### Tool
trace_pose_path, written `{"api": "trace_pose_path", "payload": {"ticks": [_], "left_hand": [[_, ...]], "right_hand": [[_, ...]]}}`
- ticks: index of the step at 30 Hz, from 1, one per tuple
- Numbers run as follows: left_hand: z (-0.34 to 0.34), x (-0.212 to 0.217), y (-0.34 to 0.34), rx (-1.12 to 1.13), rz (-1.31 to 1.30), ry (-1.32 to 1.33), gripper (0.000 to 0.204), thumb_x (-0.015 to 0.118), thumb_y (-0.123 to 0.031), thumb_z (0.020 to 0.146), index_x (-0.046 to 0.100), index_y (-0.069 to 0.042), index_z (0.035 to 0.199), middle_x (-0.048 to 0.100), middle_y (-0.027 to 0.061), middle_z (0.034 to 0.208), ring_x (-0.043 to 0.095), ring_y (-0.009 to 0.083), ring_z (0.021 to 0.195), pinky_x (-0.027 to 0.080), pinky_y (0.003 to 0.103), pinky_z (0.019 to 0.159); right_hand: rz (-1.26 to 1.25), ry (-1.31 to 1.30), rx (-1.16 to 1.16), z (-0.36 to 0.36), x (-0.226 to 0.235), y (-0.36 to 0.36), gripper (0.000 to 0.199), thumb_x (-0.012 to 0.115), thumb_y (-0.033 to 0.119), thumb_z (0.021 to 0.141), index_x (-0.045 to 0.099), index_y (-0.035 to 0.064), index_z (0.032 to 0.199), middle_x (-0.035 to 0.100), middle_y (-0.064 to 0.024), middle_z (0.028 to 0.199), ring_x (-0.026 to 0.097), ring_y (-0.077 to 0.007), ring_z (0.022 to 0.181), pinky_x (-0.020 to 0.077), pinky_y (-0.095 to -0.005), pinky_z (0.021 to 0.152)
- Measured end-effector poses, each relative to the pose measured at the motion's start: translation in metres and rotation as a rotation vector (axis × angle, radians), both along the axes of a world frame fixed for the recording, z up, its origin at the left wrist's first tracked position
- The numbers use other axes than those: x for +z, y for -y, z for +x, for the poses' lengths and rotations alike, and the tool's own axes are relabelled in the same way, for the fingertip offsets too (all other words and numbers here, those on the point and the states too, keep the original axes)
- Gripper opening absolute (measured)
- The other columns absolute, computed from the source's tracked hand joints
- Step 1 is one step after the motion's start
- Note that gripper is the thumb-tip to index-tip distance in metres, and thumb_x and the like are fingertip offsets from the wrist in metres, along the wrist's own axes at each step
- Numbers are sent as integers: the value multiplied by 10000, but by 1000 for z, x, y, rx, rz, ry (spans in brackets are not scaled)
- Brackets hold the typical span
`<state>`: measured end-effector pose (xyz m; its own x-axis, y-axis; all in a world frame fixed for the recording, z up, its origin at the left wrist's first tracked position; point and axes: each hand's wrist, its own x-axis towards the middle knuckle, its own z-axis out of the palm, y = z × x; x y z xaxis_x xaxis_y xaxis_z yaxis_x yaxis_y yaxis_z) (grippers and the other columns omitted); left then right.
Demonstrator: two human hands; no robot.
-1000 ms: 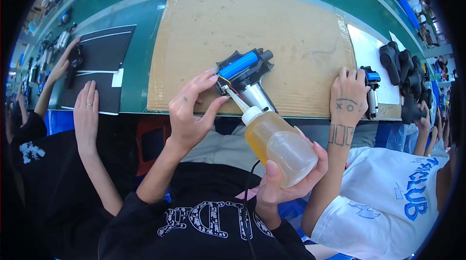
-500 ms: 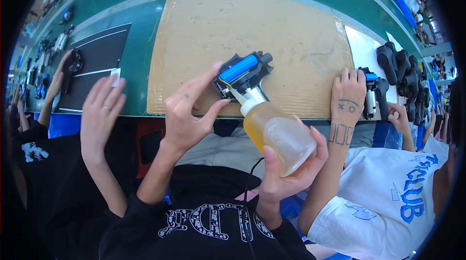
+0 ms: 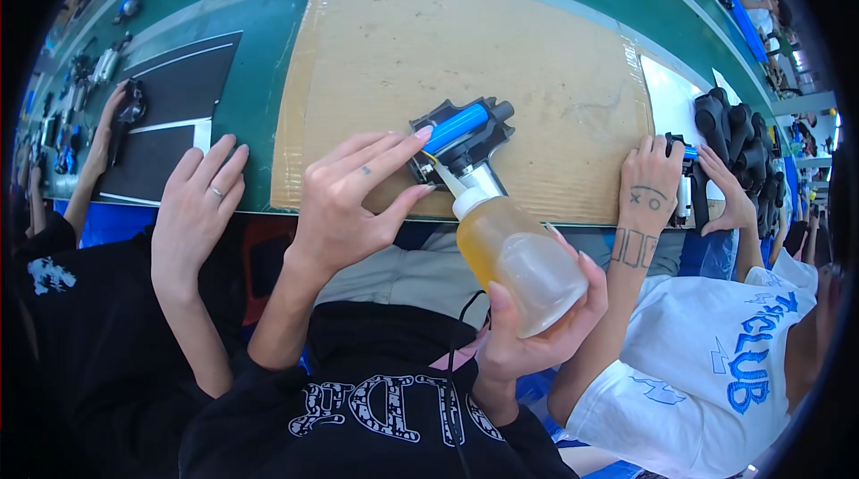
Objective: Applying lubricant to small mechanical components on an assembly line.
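Note:
A black open tool housing [image 3: 494,141] lies on the cardboard, with a blue cylinder like a battery cell [image 3: 459,127] and a silver metal cylinder [image 3: 484,180] set in it. My left hand [image 3: 353,197] grips the housing's left end between thumb and fingers, beside a small yellow wire. In my right hand [image 3: 546,336] is a translucent squeeze bottle [image 3: 519,255] of amber liquid, tilted with its pointed nozzle reaching into the housing near my left thumb. Whether liquid comes out is too small to tell.
The cardboard sheet [image 3: 376,50] covers the green bench before me. On the left, a co-worker's hand [image 3: 201,202] rests near a black mat [image 3: 170,112]. To the right, another co-worker's hands [image 3: 646,193] handle a similar housing beside several black parts [image 3: 734,130].
The housing, my left hand and the bottle sit slightly farther right in the picture. My left fingertips have shifted along the blue cylinder's end. The right co-worker's other hand has come up to their housing.

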<state>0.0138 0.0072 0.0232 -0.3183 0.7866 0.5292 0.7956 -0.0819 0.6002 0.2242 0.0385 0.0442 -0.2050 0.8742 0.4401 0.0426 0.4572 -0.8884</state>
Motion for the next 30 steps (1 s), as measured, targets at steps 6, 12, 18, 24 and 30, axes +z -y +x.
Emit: {"api": "trace_pose_path", "payload": {"ticks": [6, 12, 18, 24, 30], "left_hand": [[0, -3, 2, 0, 12, 13, 611, 878, -105, 731, 714, -113, 1319, 757, 174, 1102, 728, 338, 1036, 593, 406, 887], [1, 1, 2, 6, -33, 39, 573, 881, -36, 703, 737, -53, 1257, 761, 134, 1195, 727, 322, 1096, 581, 397, 951], [2, 0, 3, 17, -24, 38, 570, 879, -37, 709, 735, -58, 1259, 760, 144, 1187, 725, 326, 1094, 583, 400, 943], [5, 4, 0, 22, -29, 17, 566, 876, -48, 718, 733, -62, 1265, 761, 151, 1159, 724, 330, 1083, 585, 406, 928], [6, 2, -1, 25, -26, -8, 578, 869, -38, 714, 729, -60, 1274, 760, 159, 1160, 725, 331, 1079, 586, 407, 928]], "right_hand": [[81, 96, -2, -2, 5, 4, 875, 891, 78, 774, 325, 22, 1438, 494, -284, 1343, 598, -404, 1253, 563, -487, 1030], [210, -2, -20, -5, -4, 7, 895, 899, 121, 782, 292, 48, 1435, 457, -282, 1378, 599, -427, 1237, 572, -502, 1027], [211, 28, -132, -7, -10, -4, 872, 889, 152, 803, 295, 33, 1431, 463, -282, 1384, 586, -428, 1251, 566, -508, 1030], [35, -213, -271, -22, -23, -21, 798, 813, 228, 890, 303, -3, 1458, 505, -267, 1400, 590, -372, 1262, 580, -447, 979], [-557, -735, -75, -16, -20, -47, 490, 579, 317, 1042, 496, 12, 1416, 620, -175, 1356, 652, -267, 1206, 613, -401, 858]]}}
